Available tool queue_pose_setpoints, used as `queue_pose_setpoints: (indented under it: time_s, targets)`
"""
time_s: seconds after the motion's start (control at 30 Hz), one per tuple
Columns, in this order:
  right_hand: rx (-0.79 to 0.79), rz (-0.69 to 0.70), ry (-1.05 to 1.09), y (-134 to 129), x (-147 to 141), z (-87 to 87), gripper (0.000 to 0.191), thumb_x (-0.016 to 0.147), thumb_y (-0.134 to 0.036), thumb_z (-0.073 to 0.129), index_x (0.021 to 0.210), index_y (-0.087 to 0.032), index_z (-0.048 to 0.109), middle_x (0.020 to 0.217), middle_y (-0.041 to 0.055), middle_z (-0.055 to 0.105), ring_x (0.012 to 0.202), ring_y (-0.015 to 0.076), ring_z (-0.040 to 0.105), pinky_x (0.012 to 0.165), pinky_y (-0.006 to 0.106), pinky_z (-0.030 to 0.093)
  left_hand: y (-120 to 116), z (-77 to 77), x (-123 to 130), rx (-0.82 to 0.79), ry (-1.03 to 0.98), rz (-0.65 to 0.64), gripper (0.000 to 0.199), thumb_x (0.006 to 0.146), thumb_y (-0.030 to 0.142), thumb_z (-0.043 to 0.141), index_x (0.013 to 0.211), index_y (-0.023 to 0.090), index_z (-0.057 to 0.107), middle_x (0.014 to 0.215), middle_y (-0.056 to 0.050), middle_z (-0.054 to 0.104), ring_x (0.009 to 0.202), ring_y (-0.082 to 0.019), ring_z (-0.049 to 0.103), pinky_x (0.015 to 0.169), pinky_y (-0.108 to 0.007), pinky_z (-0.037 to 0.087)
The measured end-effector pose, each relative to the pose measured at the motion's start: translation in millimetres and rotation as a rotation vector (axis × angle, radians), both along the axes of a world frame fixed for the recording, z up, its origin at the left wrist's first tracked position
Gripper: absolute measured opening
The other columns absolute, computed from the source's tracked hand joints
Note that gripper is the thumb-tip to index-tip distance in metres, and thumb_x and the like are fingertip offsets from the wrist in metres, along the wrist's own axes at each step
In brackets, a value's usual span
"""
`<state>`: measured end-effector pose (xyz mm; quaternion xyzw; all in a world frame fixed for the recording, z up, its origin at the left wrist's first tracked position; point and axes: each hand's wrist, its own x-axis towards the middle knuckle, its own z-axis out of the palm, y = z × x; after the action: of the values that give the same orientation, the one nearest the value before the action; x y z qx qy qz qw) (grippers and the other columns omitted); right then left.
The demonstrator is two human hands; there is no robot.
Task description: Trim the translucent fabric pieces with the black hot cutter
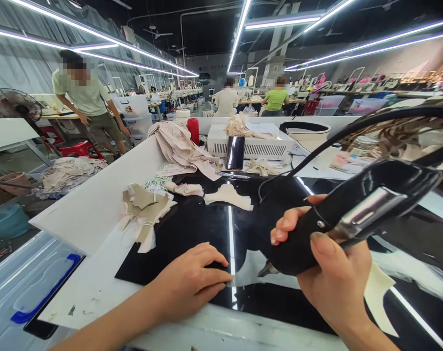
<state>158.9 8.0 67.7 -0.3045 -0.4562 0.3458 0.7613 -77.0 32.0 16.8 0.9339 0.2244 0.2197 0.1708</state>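
A black handheld tool [368,195] with a metal lever and a cable is gripped in my right hand [338,273], tilted with its small metal tip pointing down and left. That tip is over or against a thin, pale sheer piece [254,268] on the glossy black board [192,229]. My left hand [195,278] rests palm down on the board, left of the sheer piece, with fingers stretched toward it and nothing held. Farther back lie a white fabric piece [229,196] and a small pinkish stack [185,188].
Tied beige fabric bundles [144,214] lie at the left. Behind the board are a white vented box [251,141], a phone [235,152], a red cylinder [193,131] and draped fabric [185,146]. Cream fabric [377,297] lies at the right. A person [86,97] stands beyond the left partition.
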Motion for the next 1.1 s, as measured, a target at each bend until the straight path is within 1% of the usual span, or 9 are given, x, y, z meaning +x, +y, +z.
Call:
queue_pose_setpoints:
  time_s: [0.13,0.23,0.33,0.4,0.5,0.6,0.8,0.93,1.1]
  targets:
    - [0.013,-0.032,0.008,2,5,0.8,0.042,0.082,-0.043,0.088,0.116,-0.030,0.067,0.080,-0.0028,0.071,0.063,0.0167,0.065,0.060,0.031,0.057,4,3.8,6,0.021,0.006,-0.075,0.021,0.106,0.020,0.058,0.115,0.019,0.077,0.116,-0.007,0.073,0.103,-0.018,0.071,0.123,-0.049,0.043]
    - [0.022,-0.047,0.003,5,4,1.4,0.040,0.084,-0.043,0.086,0.116,-0.030,0.066,0.081,-0.0032,0.071,0.064,0.0166,0.065,0.061,0.031,0.057,16,11.5,13,-0.001,0.017,-0.077,0.021,0.108,0.020,0.056,0.116,0.018,0.075,0.114,-0.007,0.074,0.103,-0.019,0.070,0.118,-0.045,0.048]
    - [0.010,-0.046,-0.014,8,3,-0.7,0.040,0.086,-0.043,0.085,0.119,-0.031,0.065,0.083,-0.0035,0.071,0.067,0.0163,0.065,0.063,0.031,0.057,28,18.8,23,-0.072,0.036,-0.127,0.025,0.105,0.023,0.063,0.129,0.018,0.068,0.123,-0.009,0.074,0.116,-0.023,0.069,0.117,-0.044,0.048]
    - [0.006,-0.041,-0.021,9,2,-3.0,0.042,0.087,-0.042,0.084,0.122,-0.031,0.064,0.085,-0.0036,0.071,0.068,0.0160,0.065,0.063,0.031,0.057,34,20.8,29,-0.153,0.076,-0.147,0.043,0.099,0.029,0.074,0.139,0.021,0.061,0.134,-0.010,0.071,0.133,-0.027,0.063,0.122,-0.048,0.042]
    - [0.017,-0.031,-0.029,10,-1,-5.9,0.042,0.089,-0.042,0.083,0.123,-0.031,0.063,0.086,-0.0037,0.071,0.069,0.0157,0.065,0.064,0.030,0.057,38,19.7,37,-0.261,0.161,-0.165,0.065,0.091,0.038,0.084,0.147,0.023,0.055,0.144,-0.012,0.067,0.149,-0.032,0.050,0.128,-0.057,0.032]
    - [0.037,-0.014,-0.029,10,-3,-7.1,0.040,0.090,-0.042,0.082,0.123,-0.030,0.062,0.087,-0.0037,0.070,0.070,0.0153,0.065,0.065,0.030,0.057,41,16.8,39,-0.328,0.201,-0.192,0.069,0.090,0.043,0.084,0.149,0.022,0.054,0.145,-0.013,0.067,0.152,-0.034,0.045,0.130,-0.063,0.023]
    - [0.045,0.008,-0.031,12,-8,-7.8,0.039,0.091,-0.039,0.081,0.124,-0.031,0.061,0.089,-0.0033,0.071,0.071,0.0150,0.066,0.067,0.030,0.058,43,14.1,35,-0.350,0.179,-0.208,0.077,0.087,0.052,0.084,0.151,0.024,0.052,0.151,-0.012,0.063,0.154,-0.033,0.042,0.132,-0.061,0.017]
    - [0.047,0.013,-0.028,13,-9,-9.7,0.037,0.091,-0.038,0.081,0.123,-0.031,0.062,0.089,-0.0035,0.071,0.070,0.0149,0.066,0.066,0.029,0.058,43,12.7,36,-0.344,0.178,-0.213,0.085,0.085,0.059,0.083,0.155,0.024,0.049,0.156,-0.014,0.058,0.155,-0.034,0.040,0.132,-0.061,0.015]
    - [0.058,0.006,-0.035,15,-8,-10.9,0.040,0.091,-0.039,0.082,0.124,-0.030,0.062,0.087,-0.0031,0.070,0.069,0.0154,0.065,0.065,0.030,0.058,44,10.1,37,-0.333,0.160,-0.227,0.090,0.082,0.062,0.084,0.156,0.024,0.049,0.156,-0.015,0.057,0.155,-0.035,0.041,0.132,-0.060,0.015]
